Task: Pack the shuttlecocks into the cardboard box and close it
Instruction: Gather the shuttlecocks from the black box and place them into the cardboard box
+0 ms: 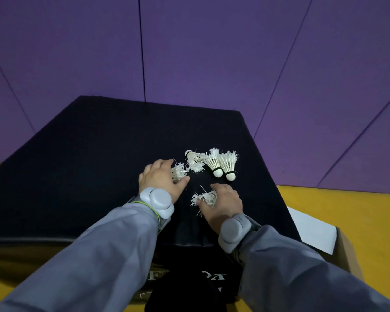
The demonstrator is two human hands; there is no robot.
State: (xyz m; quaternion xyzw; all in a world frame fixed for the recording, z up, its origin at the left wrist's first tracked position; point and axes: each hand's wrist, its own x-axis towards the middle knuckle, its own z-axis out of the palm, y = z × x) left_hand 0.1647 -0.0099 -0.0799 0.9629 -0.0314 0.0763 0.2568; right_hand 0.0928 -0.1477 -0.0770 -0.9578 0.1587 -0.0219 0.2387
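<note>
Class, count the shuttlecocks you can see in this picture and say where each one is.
5. One under the left hand, one in the right hand, three loose on the black mat: one lying sideways, two side by side. Hands may hide more.

frayed white feather shuttlecocks (214, 163) on a matt black cloth table (99, 165); brown cardboard box (347, 251)

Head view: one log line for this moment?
left hand: on shuttlecock | right hand: gripping shuttlecock | three loose on mat | box: open

A sports hall is suggested by purple padded wall panels (212, 52) and yellow flooring (358, 210).
</note>
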